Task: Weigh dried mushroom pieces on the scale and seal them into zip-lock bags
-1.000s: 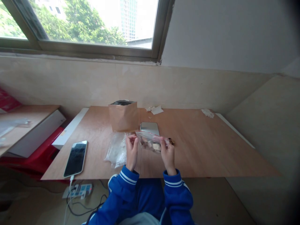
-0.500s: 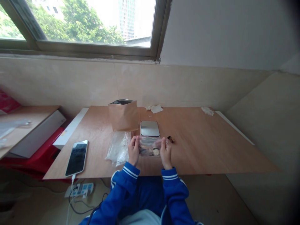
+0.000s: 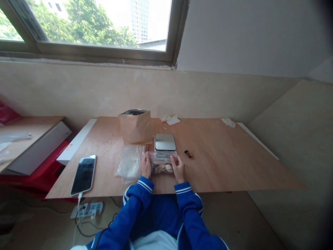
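Note:
Between my hands is a clear zip-lock bag (image 3: 161,167) with several pale and dark pieces inside, too small to name. My left hand (image 3: 146,166) pinches its left edge near the top. At the upper right corner, my right hand (image 3: 178,169) grips the bag with closed fingers. Just beyond the bag lies a small flat scale (image 3: 165,142) with a silvery top. A pile of empty clear plastic bags (image 3: 128,165) rests beside my left hand. Behind that pile a brown kraft pouch (image 3: 135,127) stands upright with its top open.
Small dark brown pieces (image 3: 188,153) lie right of the scale. A phone (image 3: 83,174) with a white cable is at the table's left, above a power strip (image 3: 88,210) on the floor. Crumpled paper scraps (image 3: 171,119) sit along the back edge; another scrap (image 3: 228,122) is further right.
My right hand has moved left along the bag's top edge, closer to my left hand. The bag now hangs less stretched, its contents clearer. The camera view has shifted slightly.

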Tool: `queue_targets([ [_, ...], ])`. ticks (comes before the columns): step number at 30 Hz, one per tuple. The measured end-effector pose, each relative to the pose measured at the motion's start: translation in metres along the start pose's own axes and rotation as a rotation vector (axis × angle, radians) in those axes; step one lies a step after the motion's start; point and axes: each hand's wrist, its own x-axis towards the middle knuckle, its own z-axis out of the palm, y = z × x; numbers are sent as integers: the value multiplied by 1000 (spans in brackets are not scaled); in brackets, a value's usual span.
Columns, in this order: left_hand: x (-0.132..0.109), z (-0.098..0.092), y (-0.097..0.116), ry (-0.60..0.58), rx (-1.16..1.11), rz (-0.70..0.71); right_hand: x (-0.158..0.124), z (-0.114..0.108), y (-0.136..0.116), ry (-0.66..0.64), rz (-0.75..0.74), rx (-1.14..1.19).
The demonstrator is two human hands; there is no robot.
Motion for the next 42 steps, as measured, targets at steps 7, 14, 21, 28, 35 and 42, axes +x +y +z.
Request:
queue_targets([
  [7,0,0,-5,-40,13,100,4,1,8,31,-22,62],
  [14,1,1,-9,-25,-19,109,6,1,13,107,-23,130],
  [21,1,0,-7,-19,-2,82,6,1,9,242,18,194],
  [28,2,0,-6,-57,-53,40,11,0,17,261,65,187],
  [35,0,0,-3,-43,-24,63,9,-1,15,308,66,169],
  [42,-1,1,-3,-47,-1,80,9,-2,15,324,49,115],
])
